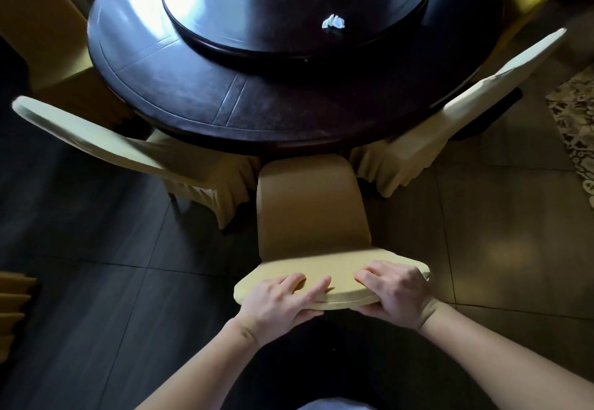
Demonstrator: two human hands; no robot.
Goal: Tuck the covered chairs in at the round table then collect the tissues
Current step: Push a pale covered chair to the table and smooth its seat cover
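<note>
Chair at 6 o'clock is nearly tucked under the bench; left hand and right hand both grip its top. Two tissues at 12 o'clock still wait

Under your left hand and right hand the chair back wears smooth, matt tan cloth. Beyond your grip, the round table is dark, glossy wood; crumpled white paper tissues lie on it.

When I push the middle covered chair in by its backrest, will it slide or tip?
Probably slides: the floor tiles look smooth and glossy. Both hands, left hand and right hand, grip the middle covered chair at its top edge, so a high push might tilt it. The cloth cover may shift.
</note>
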